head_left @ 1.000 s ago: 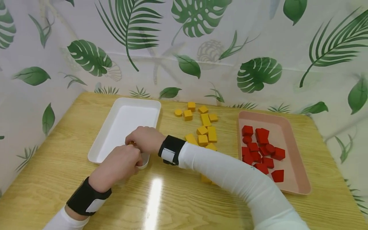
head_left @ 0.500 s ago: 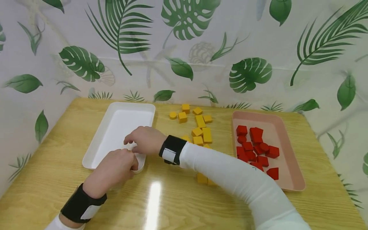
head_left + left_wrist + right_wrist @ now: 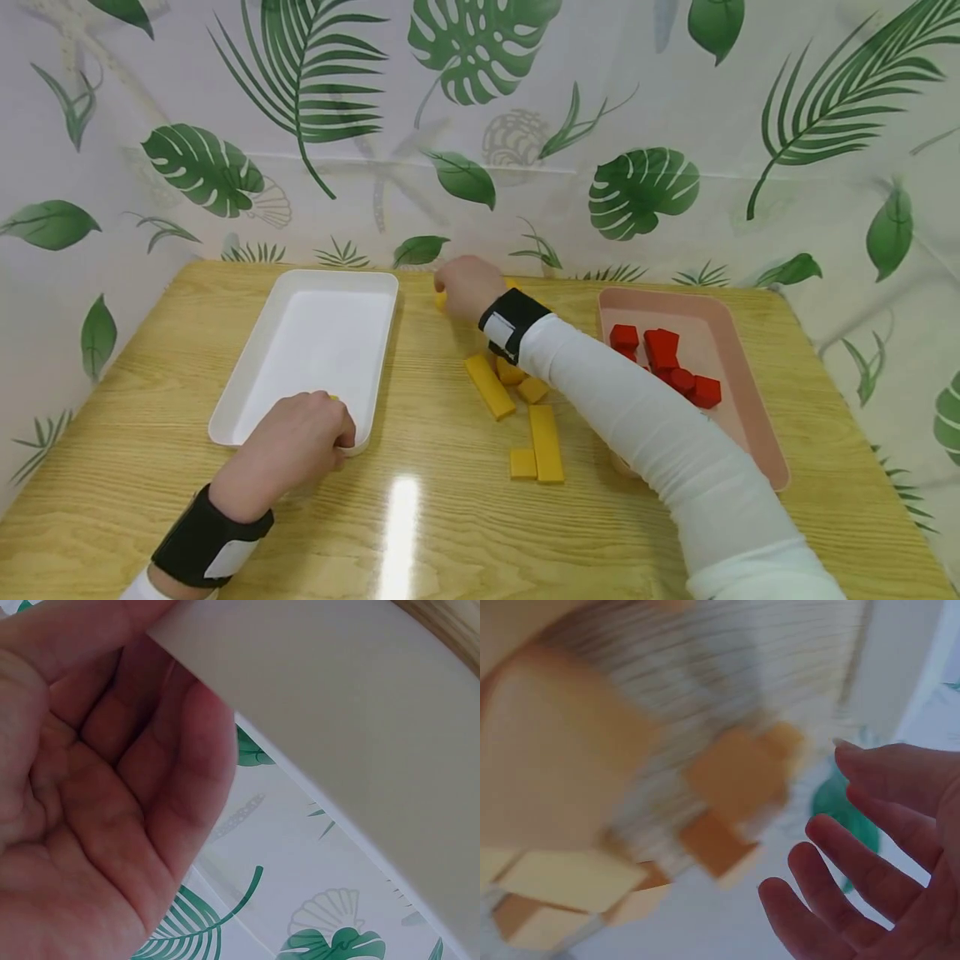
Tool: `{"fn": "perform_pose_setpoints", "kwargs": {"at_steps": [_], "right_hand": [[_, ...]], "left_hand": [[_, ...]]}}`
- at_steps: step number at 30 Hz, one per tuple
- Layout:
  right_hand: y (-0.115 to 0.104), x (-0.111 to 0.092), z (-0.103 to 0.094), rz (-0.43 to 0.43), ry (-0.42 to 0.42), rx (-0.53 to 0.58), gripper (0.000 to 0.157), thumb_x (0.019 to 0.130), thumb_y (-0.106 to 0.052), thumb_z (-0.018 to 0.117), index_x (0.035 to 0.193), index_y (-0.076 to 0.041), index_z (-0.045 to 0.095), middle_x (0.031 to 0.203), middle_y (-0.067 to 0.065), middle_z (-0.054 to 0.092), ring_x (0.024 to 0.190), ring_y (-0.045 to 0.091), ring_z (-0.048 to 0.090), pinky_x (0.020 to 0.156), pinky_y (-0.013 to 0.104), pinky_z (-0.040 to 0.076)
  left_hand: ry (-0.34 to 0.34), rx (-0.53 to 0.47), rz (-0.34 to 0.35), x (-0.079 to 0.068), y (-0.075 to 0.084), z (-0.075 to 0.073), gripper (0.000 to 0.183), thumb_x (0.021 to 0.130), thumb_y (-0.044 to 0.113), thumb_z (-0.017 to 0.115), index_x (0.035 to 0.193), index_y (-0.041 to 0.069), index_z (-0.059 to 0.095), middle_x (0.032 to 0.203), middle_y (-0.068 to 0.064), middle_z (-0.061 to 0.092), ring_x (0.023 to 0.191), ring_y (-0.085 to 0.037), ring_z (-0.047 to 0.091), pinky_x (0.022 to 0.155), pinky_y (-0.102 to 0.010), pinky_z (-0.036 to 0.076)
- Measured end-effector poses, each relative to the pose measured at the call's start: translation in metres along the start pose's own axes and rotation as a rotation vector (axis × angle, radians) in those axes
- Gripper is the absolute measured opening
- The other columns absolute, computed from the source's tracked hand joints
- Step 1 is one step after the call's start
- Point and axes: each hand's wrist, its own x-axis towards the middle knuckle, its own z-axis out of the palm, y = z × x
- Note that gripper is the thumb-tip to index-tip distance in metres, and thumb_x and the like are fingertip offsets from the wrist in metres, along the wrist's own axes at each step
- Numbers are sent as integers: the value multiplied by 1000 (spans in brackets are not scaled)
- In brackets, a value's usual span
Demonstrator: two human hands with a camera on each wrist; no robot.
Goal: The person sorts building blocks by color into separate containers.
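My left hand (image 3: 300, 442) is over the near right corner of the white tray (image 3: 238, 367). In the left wrist view its thumb (image 3: 97, 626) lies along the outside of the tray's wall (image 3: 360, 742), with curled fingers passing behind the rim. A small yellow patch (image 3: 333, 397) shows just past the knuckles in the head view; the rest of it is hidden. My right hand (image 3: 471, 287) is at the back of the table, over the yellow blocks (image 3: 489, 387). Its fingers (image 3: 855, 862) are spread, holding nothing, close to blurred blocks (image 3: 739, 776) in the right wrist view.
To the right, a pink tray (image 3: 753, 417) holds red blocks (image 3: 663, 350), partly covered by my right sleeve (image 3: 637, 425). A long yellow block (image 3: 546, 443) and a small one lie nearer the front. The leaf-patterned cloth (image 3: 315, 192) hangs behind the table.
My right hand has left the white tray and moved right and back to the yellow blocks. The left hand has stayed at the tray's corner. The head view has shifted slightly.
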Motion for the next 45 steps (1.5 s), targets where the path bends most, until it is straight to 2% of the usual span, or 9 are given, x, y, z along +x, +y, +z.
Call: {"fn": "perform_pose_setpoints", "kwargs": {"at_steps": [3,6,13,20,24,30,37,42,45], "right_hand": [[11,-3,10,19,-12,-37,24,85,-14,55,105,-15,68,102,-1,64,93,18,53,85,31,41],[14,-7,13,25,-14,-34,23,85,-11,55,104,-15,69,100,-1,64,92,19,51,89,32,38],[12,-17,8,4,-57,-47,26,87,-3,52,105,-13,68,101,1,64,93,21,49,93,33,34],[10,-12,0,43,-90,8,28,84,-6,56,110,-10,66,108,4,63,97,18,53,90,30,39],[-9,-8,-14,-13,-39,36,29,85,-7,56,112,-10,66,110,4,63,100,18,54,90,30,40],[-60,-15,-27,-208,0,45,30,84,-9,56,113,-13,66,107,1,64,99,15,54,88,25,39],[-112,-23,-18,-357,25,84,28,84,-14,59,111,-16,67,94,-2,58,88,10,51,81,20,39],[-128,-25,-5,-408,-6,92,22,84,-8,58,101,-16,69,87,-4,55,85,8,50,78,17,36],[-134,-26,3,-432,-35,72,20,83,-6,56,95,-17,68,83,-4,54,79,8,48,72,18,36]], "left_hand": [[6,0,2,-1,0,0,45,55,0,67,51,25,30,60,10,20,58,-9,22,49,-27,17],[13,4,5,-1,-1,-1,42,54,-1,66,50,25,33,59,11,21,57,-10,23,48,-26,18],[16,7,7,-1,0,-1,35,55,-1,64,50,25,41,58,11,27,56,-9,27,47,-25,23],[11,6,6,-1,0,-2,36,56,-2,64,51,26,41,57,12,29,56,-9,28,46,-25,24],[5,7,1,-1,-1,-3,36,55,-3,62,50,25,39,58,11,26,56,-10,26,47,-26,20],[-5,-5,-2,0,0,-3,38,55,-4,61,49,25,37,60,10,25,57,-10,24,47,-26,18],[3,-8,7,1,-1,-3,38,54,-2,62,49,25,37,58,11,23,56,-9,24,47,-25,19],[12,-4,6,1,-2,-2,34,53,0,63,49,26,41,55,12,26,55,-9,27,45,-24,23],[21,-5,6,1,-4,-2,36,53,0,63,49,26,38,55,13,22,54,-8,26,46,-24,21]]}}
